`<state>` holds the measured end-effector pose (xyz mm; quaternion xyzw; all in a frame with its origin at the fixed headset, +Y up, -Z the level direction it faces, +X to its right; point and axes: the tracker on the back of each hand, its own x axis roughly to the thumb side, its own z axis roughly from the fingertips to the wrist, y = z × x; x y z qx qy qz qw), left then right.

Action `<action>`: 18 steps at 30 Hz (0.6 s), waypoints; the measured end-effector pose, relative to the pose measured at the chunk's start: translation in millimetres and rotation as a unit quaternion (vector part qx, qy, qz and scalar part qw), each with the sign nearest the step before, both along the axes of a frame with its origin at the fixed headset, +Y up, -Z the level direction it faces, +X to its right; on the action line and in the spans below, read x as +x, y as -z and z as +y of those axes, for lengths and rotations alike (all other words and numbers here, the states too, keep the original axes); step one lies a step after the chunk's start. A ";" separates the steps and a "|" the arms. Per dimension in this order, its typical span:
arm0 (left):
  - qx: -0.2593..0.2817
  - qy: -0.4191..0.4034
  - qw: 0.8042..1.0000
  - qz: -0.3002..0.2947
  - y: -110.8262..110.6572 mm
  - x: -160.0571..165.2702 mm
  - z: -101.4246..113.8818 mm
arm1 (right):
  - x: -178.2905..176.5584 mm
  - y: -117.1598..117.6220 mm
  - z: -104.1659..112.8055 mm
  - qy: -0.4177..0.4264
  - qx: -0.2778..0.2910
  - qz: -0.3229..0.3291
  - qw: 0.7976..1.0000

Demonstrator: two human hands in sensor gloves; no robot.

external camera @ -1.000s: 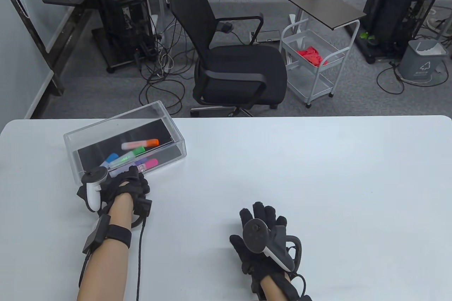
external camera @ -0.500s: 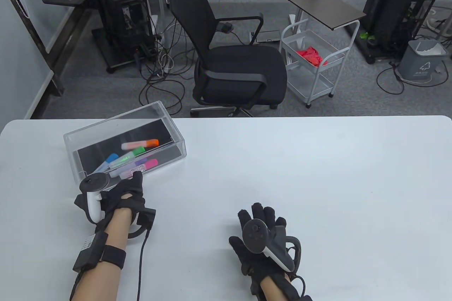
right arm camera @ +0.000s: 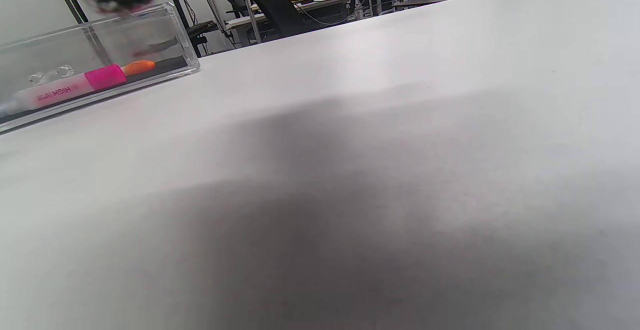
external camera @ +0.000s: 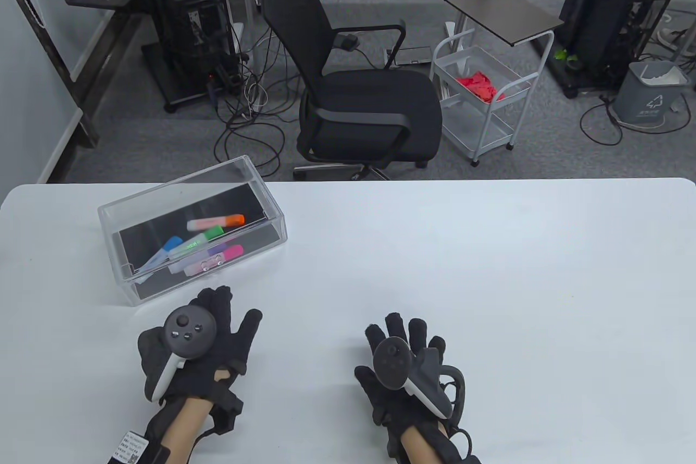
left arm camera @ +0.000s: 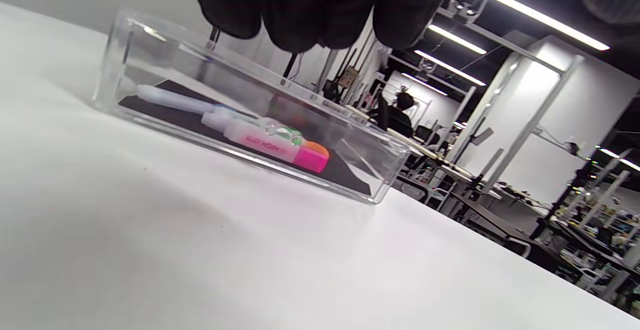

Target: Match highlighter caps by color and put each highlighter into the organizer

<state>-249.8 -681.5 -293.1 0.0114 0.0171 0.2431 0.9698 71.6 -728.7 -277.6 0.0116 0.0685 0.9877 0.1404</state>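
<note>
The left hand (external camera: 198, 350) lies flat on the white table (external camera: 462, 268) with its fingers spread, and it holds nothing. The right hand (external camera: 405, 363) lies flat too, fingers spread, and it is empty as well. The clear box (external camera: 250, 173) sits near the far left part of the table, just past the left hand but not touching it. Inside it I can see 4 highlighters: an orange one (external camera: 216, 222), a green one (external camera: 197, 241), a blue one (external camera: 161, 253) and a pink one (external camera: 209, 260). Each seems to wear a cap, and no pen or loose cap shows on the table, so the job looks done or nearly done. Not much can go wrong now. If the left hand slides forward, it could bump the light box and push it toward the table's edge. The pens lie loose and crossed, so a bump could make them roll about.
</note>
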 end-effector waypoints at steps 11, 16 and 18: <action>0.005 0.158 0.985 -0.062 -35.3 29.6 -6.7 | -0.1 -1.0 0.2 -0.009 0.010 0.004 1.000; -0.027 0.188 0.979 -0.068 -31.3 24.5 -24.6 | -3.4 -1.5 -3.2 -0.021 0.010 0.012 1.000; -0.027 0.198 0.977 -0.070 -31.6 22.4 -30.9 | -5.2 -1.4 -4.5 -0.027 0.010 0.015 0.999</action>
